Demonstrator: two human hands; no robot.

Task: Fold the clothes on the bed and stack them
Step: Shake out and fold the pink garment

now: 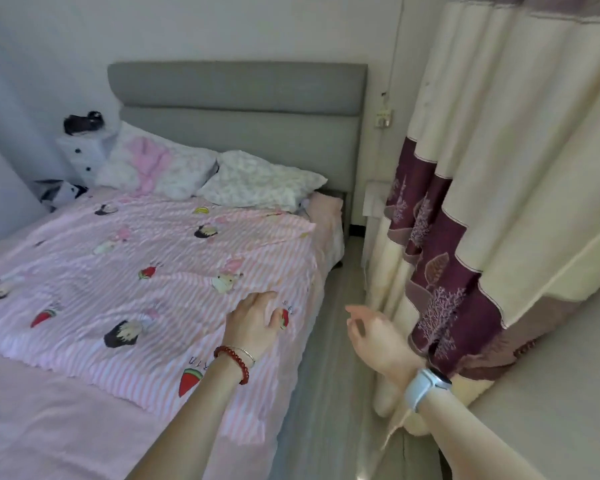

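My left hand point(253, 318) lies on the pink-and-white striped quilt printed with cartoon faces and strawberries point(146, 271), near the edge of that quilt that runs along the floor gap. The fingers are spread out loosely against the fabric and grip nothing; the thumb sits beside a small strawberry print. A red beaded bracelet point(231, 363) and a thin silver bangle point(245, 355) circle that wrist.

My right hand point(374, 332) is off the quilt, held in the air over the grey floor strip point(329, 341) between the quilt's edge and the cream curtain with a maroon leaf-patterned band point(465, 237). Its fingers are loosely curled and apart, holding nothing. A pale blue smartwatch with a dark face point(426, 386) is strapped on that wrist.

The quilt covers most of the bed, spread out and rippled, with a plain pink sheet point(49, 417) showing past its near end. Beyond the quilt's far end lie two white floral pillows point(257, 181), and a crumpled light pink garment point(149, 164) rests on the left one of them. Behind the pillows stands the grey padded headboard point(236, 98). To the far left of the quilt sits a small white drawer unit with black knobs point(84, 154), with a dark object on top that I cannot make out. A black-and-white item point(59, 194), unclear in shape, lies at the quilt's far left corner.
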